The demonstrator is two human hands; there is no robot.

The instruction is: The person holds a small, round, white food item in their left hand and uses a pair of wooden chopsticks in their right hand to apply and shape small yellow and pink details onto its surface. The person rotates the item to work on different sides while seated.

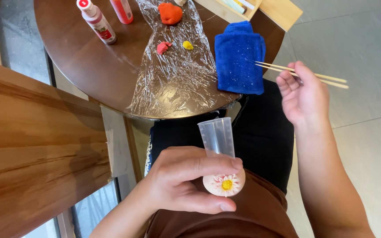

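Note:
My left hand point(186, 180) grips a clear plastic cup point(218, 136) over my lap. On the cup's base sits a round pale clay disc with a pink-petalled flower and a yellow centre point(225, 184). My right hand point(303, 94) is raised to the right of the table and pinches two thin wooden sticks point(327, 79), which point left toward a folded blue cloth point(239, 57). On the round brown table point(89, 66) lies a sheet of clear plastic wrap point(177, 83) with an orange clay lump point(170, 13), a small red piece point(163, 47) and a small yellow piece point(187, 45).
Two paint bottles stand at the table's back left: one with a white cap point(97, 21), one red point(122, 9). A light wooden tray point(252, 9) sits at the back right. A wooden bench surface point(31, 150) lies to my left, grey tiled floor point(367, 48) to my right.

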